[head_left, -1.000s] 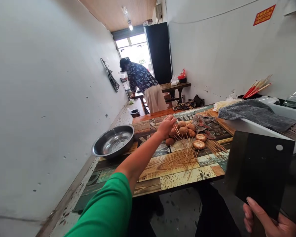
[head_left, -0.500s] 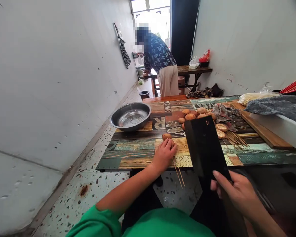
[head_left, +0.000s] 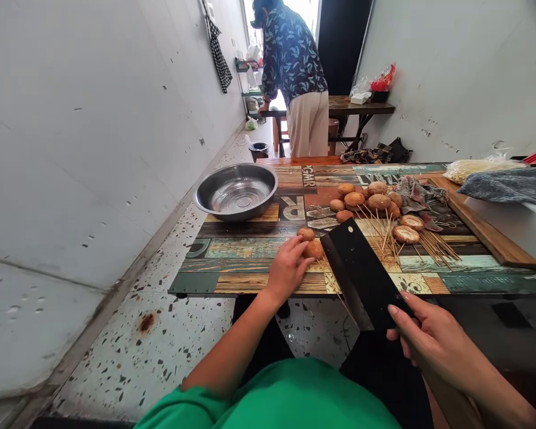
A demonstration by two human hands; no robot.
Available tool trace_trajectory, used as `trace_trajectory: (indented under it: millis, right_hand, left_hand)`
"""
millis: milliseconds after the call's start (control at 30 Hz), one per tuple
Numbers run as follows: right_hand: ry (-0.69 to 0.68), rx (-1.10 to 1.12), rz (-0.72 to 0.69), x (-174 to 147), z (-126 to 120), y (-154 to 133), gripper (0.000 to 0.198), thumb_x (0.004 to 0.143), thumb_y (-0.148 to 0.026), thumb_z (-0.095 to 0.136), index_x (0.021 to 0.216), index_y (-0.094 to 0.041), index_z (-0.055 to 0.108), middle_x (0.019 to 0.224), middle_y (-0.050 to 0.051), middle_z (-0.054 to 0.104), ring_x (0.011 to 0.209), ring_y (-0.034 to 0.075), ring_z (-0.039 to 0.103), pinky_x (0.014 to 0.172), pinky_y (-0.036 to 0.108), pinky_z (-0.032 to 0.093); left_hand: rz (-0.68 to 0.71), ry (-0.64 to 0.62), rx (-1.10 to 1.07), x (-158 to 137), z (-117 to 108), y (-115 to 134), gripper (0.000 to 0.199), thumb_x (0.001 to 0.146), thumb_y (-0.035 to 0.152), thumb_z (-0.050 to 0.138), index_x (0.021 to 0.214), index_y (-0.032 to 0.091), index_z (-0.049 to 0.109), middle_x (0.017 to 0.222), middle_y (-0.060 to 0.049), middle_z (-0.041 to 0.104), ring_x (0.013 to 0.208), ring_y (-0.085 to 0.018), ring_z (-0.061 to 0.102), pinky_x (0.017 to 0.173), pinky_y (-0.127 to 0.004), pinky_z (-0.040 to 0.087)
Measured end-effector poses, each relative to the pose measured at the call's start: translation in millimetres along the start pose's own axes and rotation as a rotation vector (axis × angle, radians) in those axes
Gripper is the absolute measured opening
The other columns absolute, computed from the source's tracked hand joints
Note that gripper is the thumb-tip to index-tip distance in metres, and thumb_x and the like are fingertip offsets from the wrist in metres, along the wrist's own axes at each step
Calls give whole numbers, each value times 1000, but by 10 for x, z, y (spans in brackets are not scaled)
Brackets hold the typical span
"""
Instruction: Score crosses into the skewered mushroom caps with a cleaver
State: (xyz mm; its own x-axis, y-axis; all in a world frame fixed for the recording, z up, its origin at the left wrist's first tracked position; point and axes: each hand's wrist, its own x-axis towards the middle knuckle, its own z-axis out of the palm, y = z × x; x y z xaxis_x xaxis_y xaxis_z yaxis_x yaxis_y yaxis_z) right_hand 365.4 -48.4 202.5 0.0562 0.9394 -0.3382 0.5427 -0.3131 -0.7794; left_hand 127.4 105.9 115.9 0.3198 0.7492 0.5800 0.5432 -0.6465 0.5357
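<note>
My left hand (head_left: 290, 268) is at the table's near edge, its thumb and fingers curved round the left side of a brown skewered mushroom (head_left: 314, 250). A second mushroom (head_left: 305, 233) lies just beyond, near the fingertips. Thin wooden sticks run from the held mushroom toward me, partly behind a black cleaver (head_left: 361, 271). My right hand (head_left: 429, 330) is closed on the cleaver's handle end, with the broad blade tilted up and left over the table edge. To the right of the blade, several mushrooms (head_left: 377, 201) are heaped, some with skewers (head_left: 438, 245); two show pale undersides (head_left: 406, 234).
A steel basin (head_left: 236, 193) stands at the table's left. On the right are a crumpled cloth (head_left: 413, 193), a wooden board (head_left: 482, 229), a white tub (head_left: 504, 220) and a grey towel (head_left: 513, 187). A person (head_left: 297, 71) leans over another table behind.
The cleaver has dropped lower and turned, its far end now near the mushroom. My left hand has shifted slightly left, uncovering more of the mushroom. The view has tilted down.
</note>
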Motion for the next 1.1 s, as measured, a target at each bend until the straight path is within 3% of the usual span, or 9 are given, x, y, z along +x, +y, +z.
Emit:
trace_trajectory:
  millis: [300, 767, 1100]
  right_hand:
    - [-84, 14, 18, 71, -47, 53, 38, 88, -62, 40, 85, -24, 43, 60, 0, 66, 44, 15, 58, 39, 25, 48]
    - [-97, 54, 21, 122, -28, 90, 35, 89, -58, 43, 87, -23, 44, 58, -1, 65, 42, 13, 56, 38, 23, 45]
    - [-124, 182, 109, 153, -31, 105, 36, 83, -58, 52, 86, -23, 42, 58, -2, 65, 42, 13, 55, 38, 24, 47]
  left_hand:
    - [53, -40, 123, -37, 122, -4, 31, 85, 14, 60, 116, 11, 62, 127, -17, 60, 123, -28, 53, 105, -48, 45]
    - [-12, -72, 44, -13, 104, 20, 32, 90, 14, 50, 120, 18, 61, 124, -11, 63, 119, -24, 57, 102, -45, 48]
    - [-32, -92, 11, -18, 90, 5, 34, 89, 13, 50, 121, 20, 61, 127, -10, 62, 120, -23, 56, 103, -45, 48]
